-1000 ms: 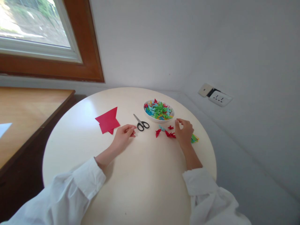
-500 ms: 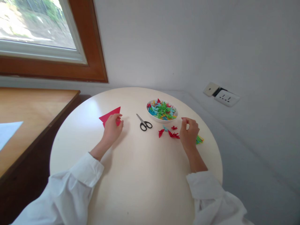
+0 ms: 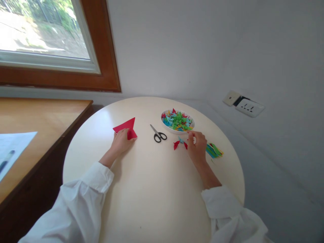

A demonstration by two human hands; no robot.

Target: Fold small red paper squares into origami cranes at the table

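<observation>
My left hand (image 3: 122,141) is closed over the lower part of a folded sheet of red paper (image 3: 126,125) on the left of the table, thumb by its right-hand corner. My right hand (image 3: 197,143) hovers over the small red and light-blue folded paper cranes (image 3: 176,145), its thumb and fingers curled together. Whatever may be in that pinch is hidden. Just behind this hand stands a white oval bowl (image 3: 167,129) heaped with green, blue, red and yellow paper cranes (image 3: 178,118). Between my hands lie black-handled scissors (image 3: 158,135), blades pointing away.
To the right of my right hand is a bundle of coloured paper strips (image 3: 214,151). The round cream table (image 3: 157,192) stands against the wall. On the left, a wooden desk (image 3: 50,114) bears white paper (image 3: 19,143) and a pen (image 3: 7,160).
My left hand has come down onto the red paper and taken hold of it. My right hand has moved left over the cranes, uncovering more of the strips. The view has shifted slightly.
</observation>
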